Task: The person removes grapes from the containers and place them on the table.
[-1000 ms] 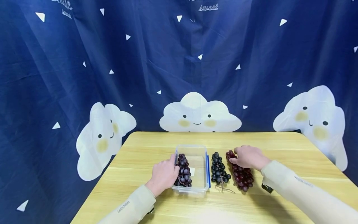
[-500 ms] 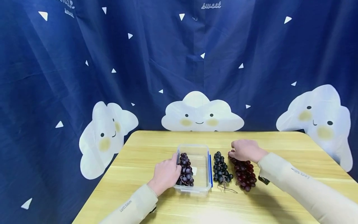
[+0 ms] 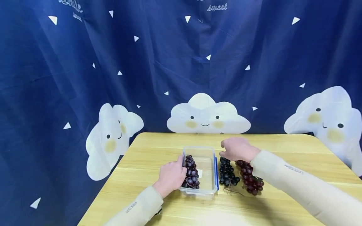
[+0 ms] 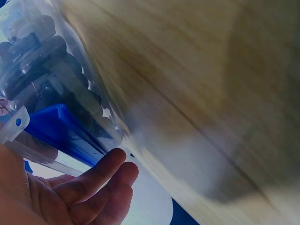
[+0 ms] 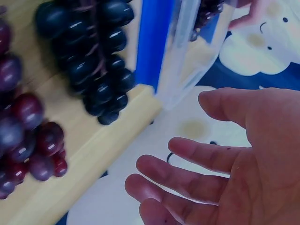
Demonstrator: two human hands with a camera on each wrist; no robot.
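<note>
A clear plastic food container (image 3: 205, 192) stands on the table with a bunch of dark purple grapes (image 3: 191, 175) inside along its left wall. My left hand (image 3: 171, 175) holds that wall at the rim; in the left wrist view its fingers (image 4: 101, 180) lie outside, by a blue latch (image 4: 63, 133), and the thumb is hidden. Above the far end of a bunch of black grapes (image 3: 227, 174) hovers my right hand (image 3: 237, 149), its fingers apart and holding nothing in the right wrist view. A bunch of red grapes (image 3: 250, 179) lies farther right, partly under the right forearm.
The blue latch flap (image 3: 216, 174) on the container's right side hangs out beside the black grapes. Thin stems (image 3: 233, 191) stick out from their near end. Behind the wooden table (image 3: 158, 141) hangs a dark blue curtain (image 3: 158, 62) with cloud prints.
My right hand has left the red grapes, rising and moving left over the far end of the black grapes. The left hand stays on the container. The view has shifted slightly.
</note>
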